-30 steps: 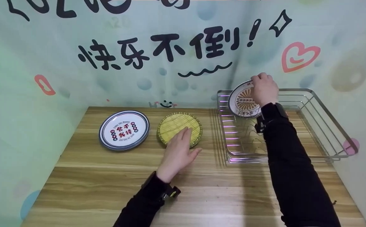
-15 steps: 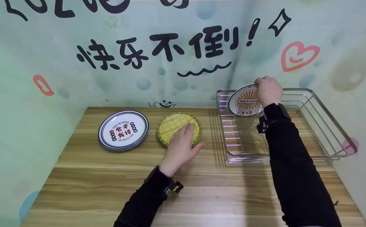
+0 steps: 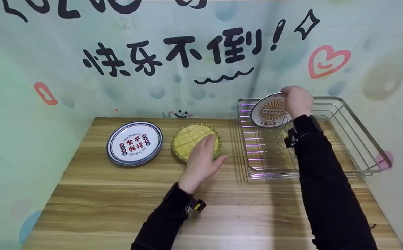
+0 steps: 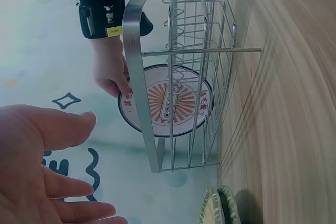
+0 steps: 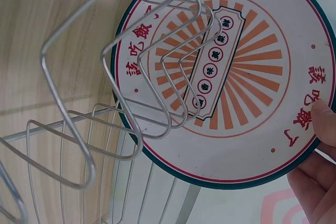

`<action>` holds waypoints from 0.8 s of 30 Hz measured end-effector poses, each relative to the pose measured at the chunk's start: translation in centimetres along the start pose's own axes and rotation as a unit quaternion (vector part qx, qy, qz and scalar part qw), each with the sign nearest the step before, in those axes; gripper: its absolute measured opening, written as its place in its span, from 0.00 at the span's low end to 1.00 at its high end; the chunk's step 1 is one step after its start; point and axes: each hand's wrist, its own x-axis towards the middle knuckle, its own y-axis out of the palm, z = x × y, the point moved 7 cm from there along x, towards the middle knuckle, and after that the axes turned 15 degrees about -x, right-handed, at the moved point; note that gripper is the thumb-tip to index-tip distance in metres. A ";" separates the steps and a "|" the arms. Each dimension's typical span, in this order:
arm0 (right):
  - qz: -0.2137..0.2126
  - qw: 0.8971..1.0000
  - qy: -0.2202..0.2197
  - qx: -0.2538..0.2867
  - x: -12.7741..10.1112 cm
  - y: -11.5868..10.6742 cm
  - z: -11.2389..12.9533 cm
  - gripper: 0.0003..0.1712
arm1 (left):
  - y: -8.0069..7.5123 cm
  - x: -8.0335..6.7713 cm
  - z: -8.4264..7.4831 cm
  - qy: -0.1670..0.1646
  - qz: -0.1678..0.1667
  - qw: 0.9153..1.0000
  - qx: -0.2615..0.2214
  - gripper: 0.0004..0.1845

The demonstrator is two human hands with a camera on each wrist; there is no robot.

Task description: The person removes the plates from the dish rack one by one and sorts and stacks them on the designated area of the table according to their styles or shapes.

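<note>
My right hand (image 3: 298, 101) pinches the upper right rim of a white plate (image 3: 270, 111) with an orange sunburst print. The plate stands tilted on edge at the back left of a wire dish rack (image 3: 249, 135). In the right wrist view, thumb and fingers lie on opposite faces of the plate (image 5: 247, 156), beside the rack's bent wire dividers (image 5: 113, 56). My left hand (image 3: 202, 159) is over the front right of yellow-green woven-look plates (image 3: 187, 139), fingers straight and thumb apart. Whether it touches them I cannot tell. In the left wrist view, the left hand (image 4: 37, 166) holds nothing.
White plates (image 3: 134, 126) with blue rims and red lettering lie stacked at the left of the wooden table (image 3: 118, 201). A printed backdrop (image 3: 135, 93) rises right behind the table. The rack's metal rim (image 3: 364, 133) stands above the tabletop at the right.
My right hand has shifted slightly right and down with the plate, which now stands lower and more turned in the rack. The left hand has drifted a little to the right.
</note>
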 end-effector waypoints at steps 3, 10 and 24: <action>-0.007 1.000 0.003 0.007 -0.2 0.0 -0.1 0.12 | 0.1 0.1 0.0 -0.005 -0.001 1.000 -0.003 0.42; -0.047 0.999 0.006 0.021 -0.1 -0.9 -0.3 0.12 | 0.2 0.2 -0.1 0.005 -0.010 1.000 -0.007 0.41; -0.102 0.994 0.008 0.041 -0.4 -2.8 -0.1 0.14 | 0.4 0.3 0.0 0.005 -0.014 1.000 -0.011 0.41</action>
